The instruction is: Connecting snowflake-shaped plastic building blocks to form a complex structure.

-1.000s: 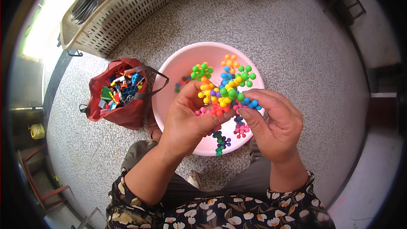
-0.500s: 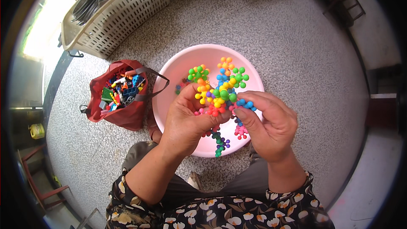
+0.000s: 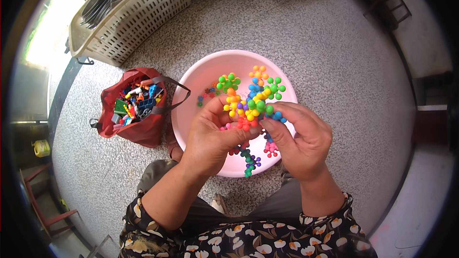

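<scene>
My left hand [image 3: 206,134] is closed around the lower left of a joined cluster of knobbly plastic ball connectors [image 3: 258,100], with yellow, green, blue, orange and red pieces. My right hand [image 3: 306,138] pinches a blue ball connector [image 3: 277,116] between thumb and fingers at the cluster's right side, against a green piece. Whether the two are locked together is hidden by the fingertips. Both hands are above a pink basin [image 3: 229,62]. Below them a dark green and purple chain of connectors [image 3: 247,160] and a pink piece [image 3: 271,149] show; I cannot tell if these belong to the cluster.
More small connectors [image 3: 205,94] lie at the basin's left side. Left of the basin stands a red bag [image 3: 146,135] full of building bricks, its handle reaching over the rim. A cream slatted basket [image 3: 143,21] stands at the far left, and a brown chair [image 3: 52,219] at the left edge.
The cluster has turned slightly, its top shifting right. My right hand has moved a little left, and the blue connector sits closer in against the green piece.
</scene>
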Demonstrator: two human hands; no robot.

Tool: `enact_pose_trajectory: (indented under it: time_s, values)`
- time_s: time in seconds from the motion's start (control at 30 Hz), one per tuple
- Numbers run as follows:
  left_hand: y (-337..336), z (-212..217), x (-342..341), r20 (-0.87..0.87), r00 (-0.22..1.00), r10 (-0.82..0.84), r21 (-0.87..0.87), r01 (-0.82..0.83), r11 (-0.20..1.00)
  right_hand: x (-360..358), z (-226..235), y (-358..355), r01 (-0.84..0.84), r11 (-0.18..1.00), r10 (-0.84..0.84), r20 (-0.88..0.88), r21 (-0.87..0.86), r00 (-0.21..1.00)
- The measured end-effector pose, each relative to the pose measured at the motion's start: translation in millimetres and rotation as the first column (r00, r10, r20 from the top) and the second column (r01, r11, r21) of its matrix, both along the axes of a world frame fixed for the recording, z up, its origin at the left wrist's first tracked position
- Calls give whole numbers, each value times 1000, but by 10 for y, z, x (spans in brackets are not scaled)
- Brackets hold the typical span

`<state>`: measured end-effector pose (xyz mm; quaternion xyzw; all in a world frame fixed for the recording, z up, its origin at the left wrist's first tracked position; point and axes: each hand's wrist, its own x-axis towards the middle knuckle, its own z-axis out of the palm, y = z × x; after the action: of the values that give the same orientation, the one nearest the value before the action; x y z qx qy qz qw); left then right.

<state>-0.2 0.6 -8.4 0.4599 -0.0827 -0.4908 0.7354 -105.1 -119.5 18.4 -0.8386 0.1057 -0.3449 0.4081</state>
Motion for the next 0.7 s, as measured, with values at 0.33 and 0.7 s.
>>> enact_pose_trajectory:
  time_s: [0.33,0.7]
  values:
    - [-22,92,71,6,1000,-25,-69,26,997,-21,-1,4,-17,979,3,69,201,998]
    - [336,-4,359,-113,941,-319,-579,199,791,-106,-412,-412,253,742,-126,-241,621,962]
